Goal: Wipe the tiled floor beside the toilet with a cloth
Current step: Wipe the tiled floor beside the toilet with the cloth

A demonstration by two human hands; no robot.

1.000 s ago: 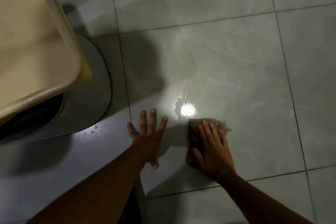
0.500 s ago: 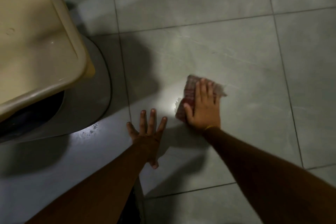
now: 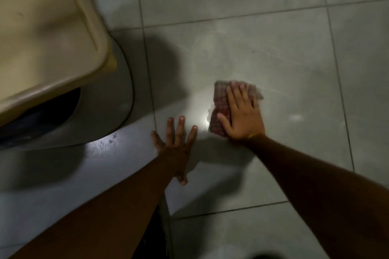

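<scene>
A pinkish checked cloth lies flat on the grey tiled floor, right of the toilet. My right hand presses down on the cloth with fingers spread and pointing away from me; the cloth sticks out to the left of the hand and beyond the fingertips. My left hand is planted flat on the floor just left of the cloth, fingers apart, holding nothing. The cream toilet lid fills the upper left, and its grey base curves below it.
Dark grout lines cross the floor in a grid. A bright light reflection glints on the wet tile beside the cloth. A shadow falls across the tile between the toilet and my hands. Open tiles extend to the right and far side.
My right hand slid the cloth away from me, from near my body toward the far side of the tile, covering the light spot. The left hand stayed planted.
</scene>
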